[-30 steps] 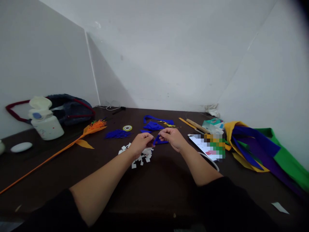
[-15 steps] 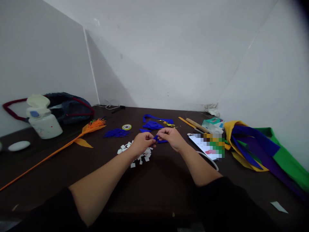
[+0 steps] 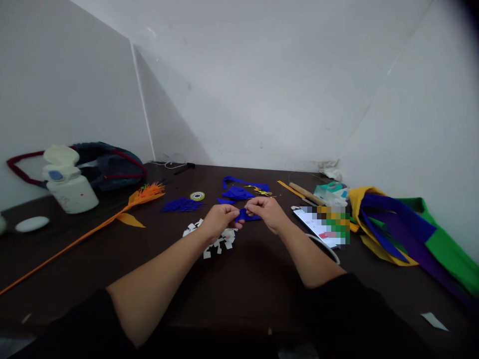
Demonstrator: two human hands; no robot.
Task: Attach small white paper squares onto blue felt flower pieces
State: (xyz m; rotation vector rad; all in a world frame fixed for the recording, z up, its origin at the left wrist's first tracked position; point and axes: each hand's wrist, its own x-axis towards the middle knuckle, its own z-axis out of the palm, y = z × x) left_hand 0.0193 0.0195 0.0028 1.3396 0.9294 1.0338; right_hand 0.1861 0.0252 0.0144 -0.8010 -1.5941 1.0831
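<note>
Between my two hands is a small piece of blue fabric (image 3: 242,215). My left hand (image 3: 220,221) pinches its left side with thumb and fingers. Opposite it, my right hand (image 3: 263,211) has its fingertips closed at the right side of the piece. Just behind the hands lie more blue fabric pieces (image 3: 238,193), with thin yellow strands (image 3: 264,192) beside them. A heap of small white squares (image 3: 223,240) is partly hidden under my left hand. To its upper left rest a bundle of thin blue strips (image 3: 182,205) and a round yellow-rimmed spool (image 3: 197,196).
An orange artificial flower (image 3: 131,203) lies at the left, before a white bottle (image 3: 71,182) and a dark bag (image 3: 108,162). At the right are a phone (image 3: 312,227), a wooden-handled tool (image 3: 305,192) and coloured fabric sheets (image 3: 407,232). Walls enclose the dark table (image 3: 239,299).
The blue piece between my fingers shows a slightly broader, lower face now. Both hands stay in nearly the same place, fingers shifting a little. The view has moved slightly.
</note>
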